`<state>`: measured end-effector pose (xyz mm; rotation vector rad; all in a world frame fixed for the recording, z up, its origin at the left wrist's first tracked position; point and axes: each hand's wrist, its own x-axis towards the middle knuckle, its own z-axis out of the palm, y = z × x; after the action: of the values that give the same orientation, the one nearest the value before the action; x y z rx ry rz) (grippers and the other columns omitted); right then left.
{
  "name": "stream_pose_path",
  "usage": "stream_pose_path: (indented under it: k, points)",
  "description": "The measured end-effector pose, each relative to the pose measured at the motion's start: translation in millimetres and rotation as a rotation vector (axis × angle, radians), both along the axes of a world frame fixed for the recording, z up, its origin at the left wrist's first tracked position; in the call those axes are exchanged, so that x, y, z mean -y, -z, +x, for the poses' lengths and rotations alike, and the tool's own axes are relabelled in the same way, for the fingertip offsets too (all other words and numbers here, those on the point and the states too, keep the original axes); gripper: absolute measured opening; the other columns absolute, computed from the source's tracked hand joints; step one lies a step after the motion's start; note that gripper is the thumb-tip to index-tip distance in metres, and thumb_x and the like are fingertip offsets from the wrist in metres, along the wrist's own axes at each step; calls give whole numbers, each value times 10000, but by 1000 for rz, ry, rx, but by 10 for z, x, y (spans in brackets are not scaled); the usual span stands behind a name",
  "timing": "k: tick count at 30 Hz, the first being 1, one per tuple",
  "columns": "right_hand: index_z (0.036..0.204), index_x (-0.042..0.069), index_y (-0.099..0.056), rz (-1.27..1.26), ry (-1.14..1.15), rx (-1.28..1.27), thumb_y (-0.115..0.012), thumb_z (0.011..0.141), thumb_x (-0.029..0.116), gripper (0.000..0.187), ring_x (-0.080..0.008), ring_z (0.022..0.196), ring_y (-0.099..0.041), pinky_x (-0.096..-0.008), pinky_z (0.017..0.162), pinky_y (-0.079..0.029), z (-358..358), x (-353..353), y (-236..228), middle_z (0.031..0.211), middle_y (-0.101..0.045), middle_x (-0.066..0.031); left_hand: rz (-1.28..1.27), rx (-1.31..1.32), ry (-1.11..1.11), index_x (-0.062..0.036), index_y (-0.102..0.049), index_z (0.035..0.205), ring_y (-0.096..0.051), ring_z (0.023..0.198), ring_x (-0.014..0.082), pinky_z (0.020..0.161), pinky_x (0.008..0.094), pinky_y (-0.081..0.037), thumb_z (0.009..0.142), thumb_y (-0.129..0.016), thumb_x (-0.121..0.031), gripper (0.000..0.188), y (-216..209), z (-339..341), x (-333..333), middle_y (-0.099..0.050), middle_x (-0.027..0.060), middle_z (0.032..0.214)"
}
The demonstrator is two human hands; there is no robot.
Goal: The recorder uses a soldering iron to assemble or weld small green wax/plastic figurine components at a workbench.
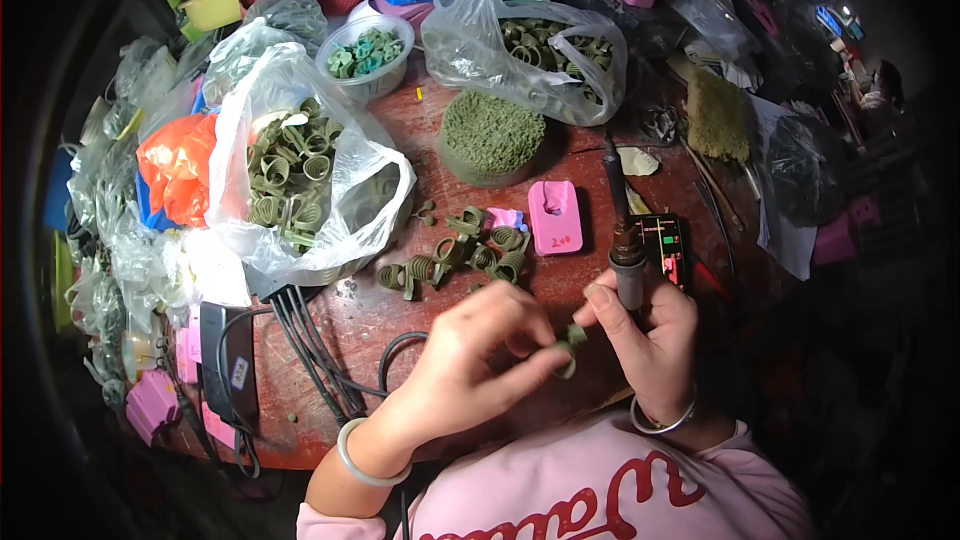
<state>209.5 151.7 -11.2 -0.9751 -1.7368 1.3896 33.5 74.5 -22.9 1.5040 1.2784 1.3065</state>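
My left hand [490,355] is closed, pinching a small dark-green curled piece [570,348] between thumb and fingers. My right hand [645,335] grips a soldering-iron-like tool [629,283] by its grey sleeve, its dark shaft pointing away from me. The right thumb and a fingertip are close to the green piece; whether they touch it I cannot tell. Just beyond my left hand lies a loose pile of green coiled pieces [455,258]. A pink block with a hollow [556,218] sits to the right of the pile.
An open plastic bag of green coiled pieces [300,165] stands at left, another bag [460,35] at the back. Between them are a tub of green bits [365,55] and a round green granular block [490,135]. Black cables [310,350] cross the left; a black device with lit display [663,240] lies right.
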Motion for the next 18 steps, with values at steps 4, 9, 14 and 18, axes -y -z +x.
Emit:
stream_pose_path:
  k: [4,9,14,18]
  points:
    - [940,-9,-649,18,-30,-16,-655,905,79,95,-80,744,-629,-221,650,-477,-5,-30,4,822,-665,-54,-143,443,-81,30,-615,892,-608,848,135,708,248,-532,820,-667,66,96,80,3,11,-588,79,950]
    - [907,0,-671,53,-138,30,-646,910,80,84,-89,743,-617,-226,655,-470,6,-55,15,835,-668,-51,-196,599,-35,39,-598,943,-604,881,116,773,258,-532,857,-616,90,101,169,14,8,-564,62,984]
    - [959,-6,-651,54,7,35,-634,920,86,101,-66,751,-594,-222,661,-473,78,-77,126,828,-655,-32,91,-197,144,-46,-651,1000,-544,975,245,825,342,-457,725,-803,-143,329,-1,-38,-67,-543,99,1054]
    - [956,-24,-657,-11,10,18,-618,921,70,108,-81,768,-612,-219,700,-480,62,-70,70,838,-664,-45,45,-516,307,-71,-659,1013,-523,945,284,827,384,-475,717,-758,-128,318,116,167,52,-558,102,1059]
